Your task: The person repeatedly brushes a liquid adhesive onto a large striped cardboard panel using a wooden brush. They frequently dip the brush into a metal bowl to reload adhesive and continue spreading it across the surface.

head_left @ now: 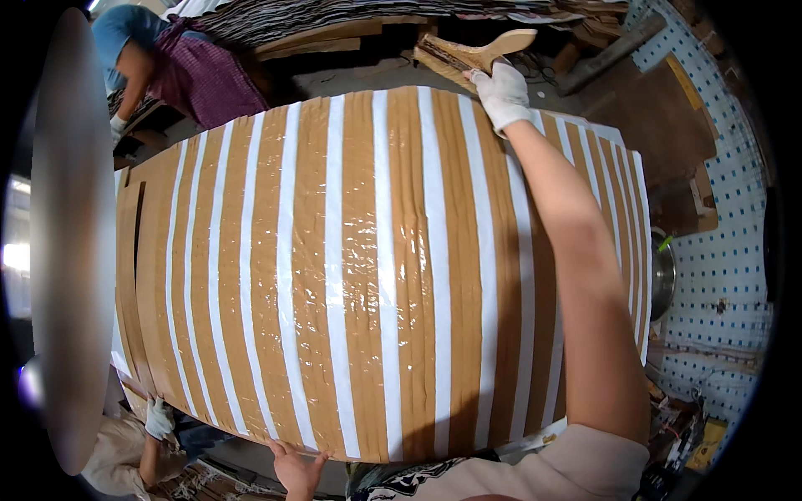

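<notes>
My gloved right hand (504,92) reaches to the far edge, its fingers wrapped round a wide wooden brush (480,54) with pale bristles. The brush is just beyond the far edge of a large brown-and-white striped layer of sheets (363,267). Brown strips alternate with narrow white ones, and a wet-looking shine covers much of the middle. Bare, my left hand (299,472) rests at the near edge of the sheets with its fingers apart. It holds nothing that I can see.
A person in a purple apron (196,79) bends at the far left. Another person's gloved hand (159,417) touches the near left corner. Stacks of sheets (334,25) lie along the back. A metal bowl (662,271) stands off the right end, near a blue-dotted white surface (723,242).
</notes>
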The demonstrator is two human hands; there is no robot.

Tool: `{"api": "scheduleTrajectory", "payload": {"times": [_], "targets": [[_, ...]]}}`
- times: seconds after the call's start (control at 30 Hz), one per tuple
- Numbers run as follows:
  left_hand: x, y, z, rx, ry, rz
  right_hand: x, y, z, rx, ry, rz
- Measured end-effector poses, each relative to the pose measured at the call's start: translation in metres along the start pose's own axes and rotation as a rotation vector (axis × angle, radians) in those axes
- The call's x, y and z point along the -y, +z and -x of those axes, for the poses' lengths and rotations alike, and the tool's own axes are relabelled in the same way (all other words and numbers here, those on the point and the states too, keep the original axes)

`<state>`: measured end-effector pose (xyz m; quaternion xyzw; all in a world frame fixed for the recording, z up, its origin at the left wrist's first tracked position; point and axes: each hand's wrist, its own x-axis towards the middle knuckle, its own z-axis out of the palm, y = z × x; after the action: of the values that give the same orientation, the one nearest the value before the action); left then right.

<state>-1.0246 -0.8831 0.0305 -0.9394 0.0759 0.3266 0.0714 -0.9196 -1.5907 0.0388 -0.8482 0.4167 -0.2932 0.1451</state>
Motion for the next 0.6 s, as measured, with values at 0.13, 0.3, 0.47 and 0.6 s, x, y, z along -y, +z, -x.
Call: {"api": "scheduleTrajectory", "payload": {"times": [0.13,0.3,0.47,0.6], "targets": [[0.004,0.003,0.004,0.053,-0.012,-0.059,0.05,0.002,0.02,0.435,-0.402,0.066],[0.018,0.021,0.001,-0.09,0.036,0.039,0.062,0.05,0.008,0.246,-0.295,0.208],[0.016,0.014,0.001,-0.033,-0.039,0.13,0.122,0.042,0.01,0.178,-0.333,0.074],[0.037,0.036,0.0,-0.168,0.091,0.122,0.127,0.086,0.041,0.22,-0.381,0.239]]}}
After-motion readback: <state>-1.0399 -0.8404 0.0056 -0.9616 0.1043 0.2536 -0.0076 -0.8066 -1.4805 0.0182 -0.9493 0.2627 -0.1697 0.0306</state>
